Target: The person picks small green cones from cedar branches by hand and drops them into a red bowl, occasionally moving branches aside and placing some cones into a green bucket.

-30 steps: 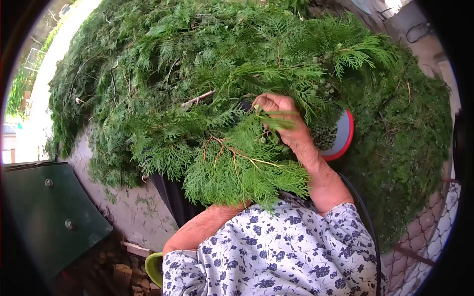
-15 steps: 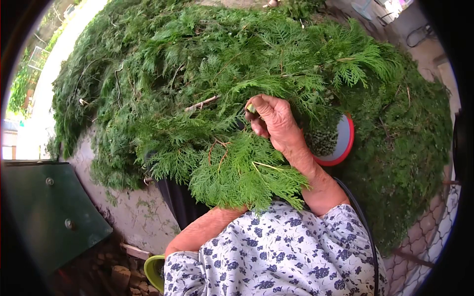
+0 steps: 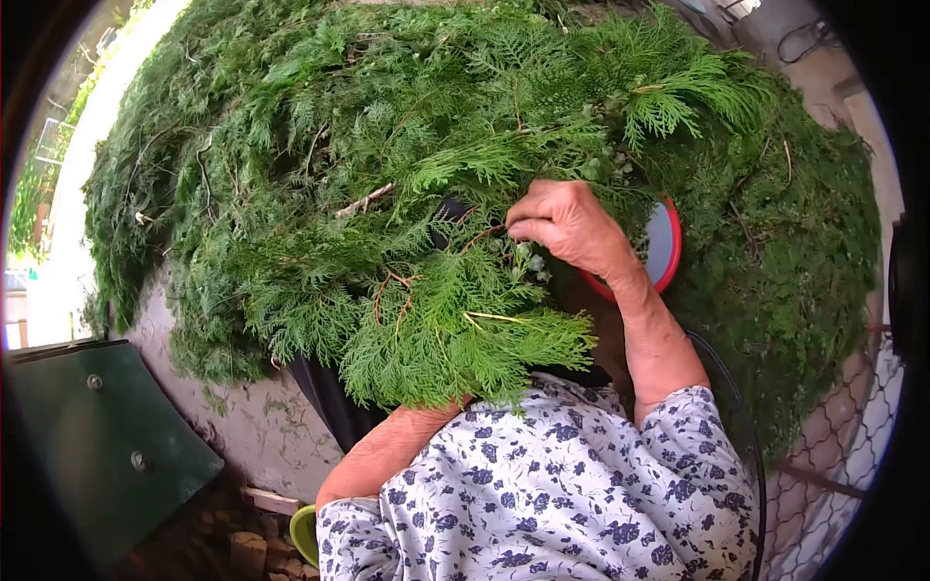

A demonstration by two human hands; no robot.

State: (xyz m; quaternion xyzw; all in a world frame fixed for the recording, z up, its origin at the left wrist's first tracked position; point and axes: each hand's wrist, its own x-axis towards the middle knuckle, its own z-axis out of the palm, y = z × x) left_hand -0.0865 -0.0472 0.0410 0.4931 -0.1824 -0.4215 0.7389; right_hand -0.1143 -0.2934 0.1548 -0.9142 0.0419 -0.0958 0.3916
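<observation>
A leafy green branch (image 3: 436,339) lies across the front of the body, over my left forearm. My left hand is hidden beneath its leaves. My right hand (image 3: 572,228) is closed in a pinch at a thin brown stem (image 3: 484,235) at the branch's upper right. Pale green cones (image 3: 528,259) hang just below the fingers. Behind my right wrist is a round bowl with a red rim (image 3: 675,242), partly covered by my arm and greenery.
A large heap of cut foliage (image 3: 320,126) spreads ahead and to the right. At the lower left are a dark green panel (image 3: 116,436) and a yellow-green container (image 3: 304,533). A black cable (image 3: 751,416) runs along the right side.
My right hand has moved right and turned palm down, its fingertips now at the stem. The small green piece seen in its fingers before is out of sight. The view has shifted slightly.
</observation>
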